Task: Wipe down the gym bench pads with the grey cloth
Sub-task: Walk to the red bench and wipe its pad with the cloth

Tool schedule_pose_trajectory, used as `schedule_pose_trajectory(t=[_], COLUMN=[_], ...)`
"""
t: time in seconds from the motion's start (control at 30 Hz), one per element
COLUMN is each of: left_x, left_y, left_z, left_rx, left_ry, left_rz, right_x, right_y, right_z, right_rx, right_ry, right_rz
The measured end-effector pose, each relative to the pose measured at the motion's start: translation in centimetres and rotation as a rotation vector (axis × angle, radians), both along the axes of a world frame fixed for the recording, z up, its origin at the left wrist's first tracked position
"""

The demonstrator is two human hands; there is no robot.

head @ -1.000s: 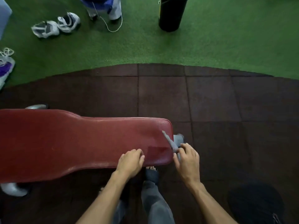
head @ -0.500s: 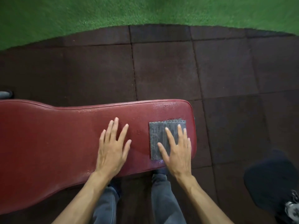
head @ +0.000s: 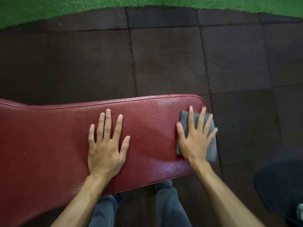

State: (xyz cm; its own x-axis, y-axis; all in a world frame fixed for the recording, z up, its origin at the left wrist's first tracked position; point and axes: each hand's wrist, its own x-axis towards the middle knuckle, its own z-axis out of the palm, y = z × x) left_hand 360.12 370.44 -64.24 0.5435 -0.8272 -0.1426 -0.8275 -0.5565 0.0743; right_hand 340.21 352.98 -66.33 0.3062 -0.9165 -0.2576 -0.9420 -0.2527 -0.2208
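A long dark red bench pad lies across the view from the left edge to right of centre. Its surface glistens wet near the right end. My left hand rests flat on the pad, fingers spread, holding nothing. My right hand lies flat, fingers spread, pressing the folded grey cloth onto the pad's right end. The cloth overhangs the pad's right edge and looks blurred by motion. Much of the cloth is hidden under my palm.
Dark rubber floor tiles surround the bench. Green turf runs along the top edge. A dark rounded object sits on the floor at the lower right. My legs in grey trousers stand below the pad's near edge.
My right hand has slid the cloth to the right, past the pad's end. One second ago it held the cloth bunched at that end; then it spread it flat. My left hand opened flat.
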Motion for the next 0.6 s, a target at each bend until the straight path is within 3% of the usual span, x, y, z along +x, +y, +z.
schedule_pose_trajectory(t=[0.07,0.17,0.33,0.43,0.53,0.6], left_x=[0.1,0.1,0.2,0.1,0.1,0.0], left_y=[0.1,-0.1,0.2,0.1,0.1,0.2], left_z=[-0.1,-0.2,-0.1,-0.1,-0.2,-0.4], left_rx=[-0.009,-0.028,-0.069,-0.077,-0.06,-0.053], left_ry=[-0.004,-0.011,0.012,0.025,0.011,0.007], left_rz=[0.0,-0.004,0.004,0.011,0.011,0.009], right_x=[5.2,10.1,1.8,-1.7,2.6,7.3], right_y=[-2.8,-1.1,8.4,5.2,-0.7,-2.7], right_z=[-0.1,0.4,1.1,0.1,-0.3,-0.5], right_rx=[-0.045,-0.081,-0.019,-0.007,-0.068,-0.113], right_ry=[-0.04,-0.063,-0.079,0.013,0.0,-0.034], right_rz=[-0.011,0.145,0.453,0.222,-0.027,-0.054])
